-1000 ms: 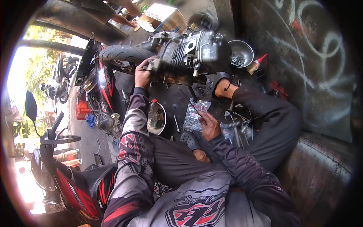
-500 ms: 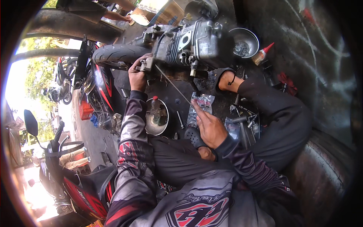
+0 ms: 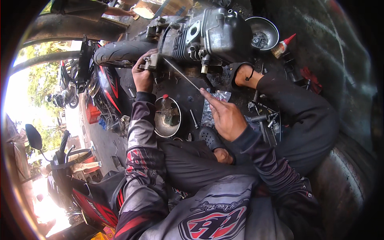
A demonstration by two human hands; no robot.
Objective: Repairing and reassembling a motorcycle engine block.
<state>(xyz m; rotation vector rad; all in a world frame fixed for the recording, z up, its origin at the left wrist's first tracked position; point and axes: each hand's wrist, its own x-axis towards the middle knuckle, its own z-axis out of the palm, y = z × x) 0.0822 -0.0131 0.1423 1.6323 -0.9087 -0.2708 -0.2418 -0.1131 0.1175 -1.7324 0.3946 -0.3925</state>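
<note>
My left hand (image 3: 142,72) grips a small metal bracket (image 3: 150,62) on the engine (image 3: 220,34), beside a black tyre (image 3: 110,54). My right hand (image 3: 224,116) holds a long, thin metal rod (image 3: 182,73), index finger stretched along it; the rod's far end reaches the engine's lower left by the bracket. Below lie a metal basin (image 3: 159,124) containing a plastic bottle with a red cap (image 3: 168,112), a loose bolt (image 3: 194,119) and a plastic bag (image 3: 208,114).
At upper right are a steel bowl (image 3: 268,26) with small parts, a red-capped squeeze bottle (image 3: 282,46) and a dark wall (image 3: 332,60). Scattered tools (image 3: 272,122) lie by my right leg. Motorcycles (image 3: 60,172) stand left. Another person's leg (image 3: 116,17) shows at the top.
My right hand has moved up and forward, bringing the rod to the engine by my left hand. The view has shifted, so the engine sits higher in the picture.
</note>
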